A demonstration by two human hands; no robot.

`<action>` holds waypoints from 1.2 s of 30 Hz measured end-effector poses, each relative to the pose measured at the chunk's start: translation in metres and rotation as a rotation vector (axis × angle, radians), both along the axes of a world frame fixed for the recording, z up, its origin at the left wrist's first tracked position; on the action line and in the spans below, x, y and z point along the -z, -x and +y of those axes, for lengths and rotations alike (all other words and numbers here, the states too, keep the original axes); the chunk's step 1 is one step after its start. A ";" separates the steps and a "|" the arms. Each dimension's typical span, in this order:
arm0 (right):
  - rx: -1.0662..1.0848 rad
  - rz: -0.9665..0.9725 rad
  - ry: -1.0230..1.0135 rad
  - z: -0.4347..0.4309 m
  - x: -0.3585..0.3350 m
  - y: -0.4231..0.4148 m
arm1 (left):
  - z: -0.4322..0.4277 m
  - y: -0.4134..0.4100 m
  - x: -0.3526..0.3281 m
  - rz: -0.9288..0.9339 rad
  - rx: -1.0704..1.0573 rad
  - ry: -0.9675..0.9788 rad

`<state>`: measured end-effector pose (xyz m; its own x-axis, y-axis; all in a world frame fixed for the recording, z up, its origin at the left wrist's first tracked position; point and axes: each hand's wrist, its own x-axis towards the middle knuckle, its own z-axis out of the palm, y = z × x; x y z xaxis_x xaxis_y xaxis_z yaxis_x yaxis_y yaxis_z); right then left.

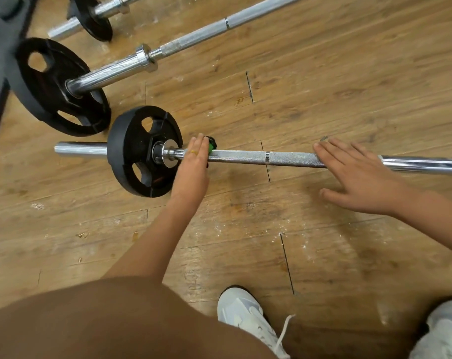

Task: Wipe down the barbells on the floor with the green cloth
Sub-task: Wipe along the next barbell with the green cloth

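Person crouches over wooden floor (pixel 323 86); nearest barbell (pixel 292 159) lies across view, a small black plate (pixel 134 151) on its left end. Left hand (pixel 194 159) lies over the bar just right of the plate's collar, fingers straight across the shaft, pressing the green cloth (pixel 211 147) onto it. Only a green and dark edge of the cloth shows past the fingers. Grip not closed as far as visible; thumb hidden. Right hand (pixel 357 174) is further right on the same bar: loose open grip, fingers spread flat on the knurled part, thumb toward the floor, holding nothing. Second barbell (pixel 188 42) with a larger plate (pixel 59 86) lies beyond, a third barbell (pixel 72 27) behind that. White shoes (pixel 248 317) at bottom edge.
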<state>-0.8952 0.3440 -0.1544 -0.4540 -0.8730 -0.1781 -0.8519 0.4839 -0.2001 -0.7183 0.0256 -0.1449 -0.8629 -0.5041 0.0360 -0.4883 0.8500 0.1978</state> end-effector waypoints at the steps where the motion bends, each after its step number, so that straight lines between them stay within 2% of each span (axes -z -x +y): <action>1: -0.003 -0.001 -0.005 -0.001 0.000 0.002 | -0.006 0.003 -0.001 -0.005 -0.028 -0.001; 4: 0.000 0.002 -0.004 -0.002 -0.002 0.006 | 0.000 0.012 -0.001 0.006 -0.054 0.010; 10: -0.010 0.000 0.009 -0.004 -0.001 0.015 | 0.008 0.008 0.003 -0.008 0.086 0.038; 15: 0.002 0.014 0.019 -0.007 0.001 0.020 | 0.003 0.019 0.001 0.007 -0.021 0.031; 21: 0.002 0.000 -0.002 -0.010 -0.003 0.025 | 0.019 0.023 0.003 -0.014 0.129 0.109; 25: -0.001 0.008 -0.005 -0.012 -0.004 0.028 | 0.008 0.028 -0.001 -0.059 0.071 0.136; 31: 0.007 -0.021 -0.016 -0.012 -0.006 0.028 | 0.006 0.024 -0.002 -0.074 0.114 0.159; 36: 0.008 -0.031 -0.003 -0.012 -0.007 0.028 | 0.002 0.026 -0.002 -0.040 0.024 0.080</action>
